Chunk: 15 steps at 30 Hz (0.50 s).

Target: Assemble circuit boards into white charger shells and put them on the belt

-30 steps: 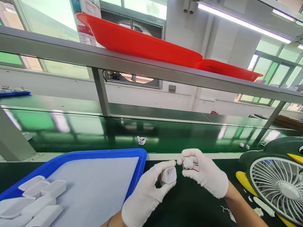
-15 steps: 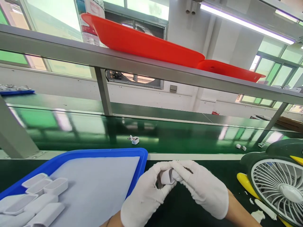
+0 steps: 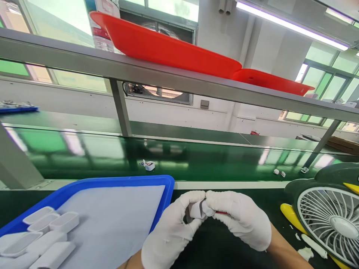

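Observation:
My left hand (image 3: 172,228), in a white glove, is closed around a small white plastic housing (image 3: 197,210) in front of me. My right hand (image 3: 241,218), gloved likewise, is closed at the housing's right end, with its fingertips against a rounded white piece (image 3: 207,208) there. A thin bit of red (image 3: 223,213) shows between the right fingers; what it belongs to is hidden. Left of my hands lies a blue tray (image 3: 168,190) with a white lining, holding several white plastic housings (image 3: 64,222).
Beyond the bench runs a glossy green conveyor belt (image 3: 213,160) carrying small white parts (image 3: 149,165). A green and yellow fan (image 3: 333,220) stands at the right, with white scraps (image 3: 314,246) beside it. Overhead, red trays (image 3: 174,48) rest on a metal shelf (image 3: 179,80).
My right fingers have drawn slightly down and right, and a bit of red now shows between them. The parts on the belt have moved left. My left hand keeps its hold.

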Tool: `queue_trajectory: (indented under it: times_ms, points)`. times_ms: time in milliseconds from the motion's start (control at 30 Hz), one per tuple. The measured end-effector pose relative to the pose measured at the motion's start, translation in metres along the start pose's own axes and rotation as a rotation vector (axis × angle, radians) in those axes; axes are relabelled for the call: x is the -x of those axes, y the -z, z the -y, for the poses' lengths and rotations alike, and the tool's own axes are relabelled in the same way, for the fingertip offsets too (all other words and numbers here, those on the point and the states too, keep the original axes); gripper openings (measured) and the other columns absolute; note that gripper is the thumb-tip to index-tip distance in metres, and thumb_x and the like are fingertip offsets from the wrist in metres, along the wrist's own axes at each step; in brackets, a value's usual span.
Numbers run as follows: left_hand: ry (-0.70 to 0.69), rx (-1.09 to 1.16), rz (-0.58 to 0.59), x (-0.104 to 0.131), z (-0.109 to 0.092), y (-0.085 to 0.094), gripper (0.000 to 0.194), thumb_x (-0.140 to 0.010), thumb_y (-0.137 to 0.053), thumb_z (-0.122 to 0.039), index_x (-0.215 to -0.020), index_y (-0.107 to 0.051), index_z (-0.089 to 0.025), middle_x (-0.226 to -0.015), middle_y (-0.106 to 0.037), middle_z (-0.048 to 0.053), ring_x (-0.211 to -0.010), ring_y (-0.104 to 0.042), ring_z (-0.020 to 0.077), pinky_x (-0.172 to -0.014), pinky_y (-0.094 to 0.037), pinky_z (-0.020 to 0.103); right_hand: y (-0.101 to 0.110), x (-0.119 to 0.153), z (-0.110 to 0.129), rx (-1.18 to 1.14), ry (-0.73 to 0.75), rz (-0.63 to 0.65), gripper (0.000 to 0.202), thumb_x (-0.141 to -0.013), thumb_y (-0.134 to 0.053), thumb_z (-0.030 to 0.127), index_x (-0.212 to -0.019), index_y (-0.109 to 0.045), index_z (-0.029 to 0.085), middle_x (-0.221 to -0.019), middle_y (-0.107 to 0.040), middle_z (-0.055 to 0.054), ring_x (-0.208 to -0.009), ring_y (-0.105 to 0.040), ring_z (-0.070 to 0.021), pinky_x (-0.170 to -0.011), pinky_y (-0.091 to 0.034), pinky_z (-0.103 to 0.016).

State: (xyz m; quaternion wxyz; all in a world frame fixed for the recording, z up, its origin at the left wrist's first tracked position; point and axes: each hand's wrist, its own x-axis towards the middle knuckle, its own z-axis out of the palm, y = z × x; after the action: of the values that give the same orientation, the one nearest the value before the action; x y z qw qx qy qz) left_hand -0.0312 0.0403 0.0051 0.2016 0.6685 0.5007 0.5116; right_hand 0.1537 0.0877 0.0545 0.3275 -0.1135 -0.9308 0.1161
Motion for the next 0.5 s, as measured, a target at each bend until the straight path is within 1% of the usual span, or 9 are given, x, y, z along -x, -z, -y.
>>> queue_trajectory:
  times_ms: [67,100,167,233,367,500]
  points:
    - [0.035,0.031,0.017,0.001,-0.002,0.001,0.024,-0.078,-0.061,-0.020,-0.101,-0.064,-0.026,-0.084,-0.070,-0.001,-0.066,-0.062,0.0142,-0.065,-0.055,0.024,0.001,-0.002,0.002,-0.052,-0.005,0.037,0.013,-0.094,-0.045,0.013,-0.093,-0.055,0.021,-0.091,-0.065,-0.003,-0.081,-0.060,-0.0132,-0.073,-0.048,-0.022]
    - [0.041,0.040,0.025,0.001,-0.002,0.001,0.023,-0.078,-0.061,-0.020,-0.101,-0.065,-0.026,-0.082,-0.070,-0.001,-0.065,-0.062,0.0144,-0.064,-0.055,0.025,0.001,-0.003,0.003,-0.080,-0.037,0.060,0.014,-0.094,-0.045,0.011,-0.091,-0.054,0.021,-0.090,-0.065,-0.002,-0.079,-0.059,-0.0124,-0.072,-0.047,-0.022]
    - [0.040,0.041,0.038,0.001,-0.004,0.001,0.022,-0.080,-0.060,-0.020,-0.101,-0.066,-0.026,-0.079,-0.070,-0.002,-0.065,-0.062,0.0150,-0.065,-0.055,0.025,0.003,-0.004,0.007,-0.123,-0.151,0.099,0.015,-0.093,-0.045,0.010,-0.089,-0.053,0.022,-0.087,-0.063,0.001,-0.075,-0.056,-0.0111,-0.070,-0.046,-0.021]
    - [0.041,0.031,0.059,0.001,-0.006,0.002,0.022,-0.082,-0.060,-0.020,-0.102,-0.066,-0.027,-0.083,-0.071,-0.001,-0.071,-0.064,0.0162,-0.067,-0.054,0.025,0.003,-0.005,0.011,-0.125,-0.247,0.111,0.015,-0.092,-0.047,0.010,-0.092,-0.053,0.023,-0.084,-0.062,0.003,-0.072,-0.054,-0.0108,-0.070,-0.045,-0.021]
    - [0.049,0.007,0.093,0.002,-0.004,0.001,0.024,-0.083,-0.059,-0.018,-0.102,-0.066,-0.030,-0.092,-0.071,-0.002,-0.078,-0.065,0.0164,-0.073,-0.053,0.024,0.001,-0.003,0.013,-0.084,-0.291,0.114,0.027,-0.087,-0.046,0.007,-0.103,-0.056,0.026,-0.080,-0.061,0.004,-0.068,-0.053,-0.0122,-0.065,-0.044,-0.023]
    - [0.021,-0.008,0.101,0.002,-0.002,-0.001,0.027,-0.082,-0.058,-0.017,-0.104,-0.066,-0.030,-0.085,-0.070,-0.001,-0.077,-0.065,0.0178,-0.073,-0.052,0.025,-0.001,-0.005,0.014,-0.113,-0.339,0.111,0.032,-0.084,-0.049,0.006,-0.106,-0.058,0.028,-0.083,-0.064,0.004,-0.070,-0.056,-0.0122,-0.068,-0.046,-0.022]
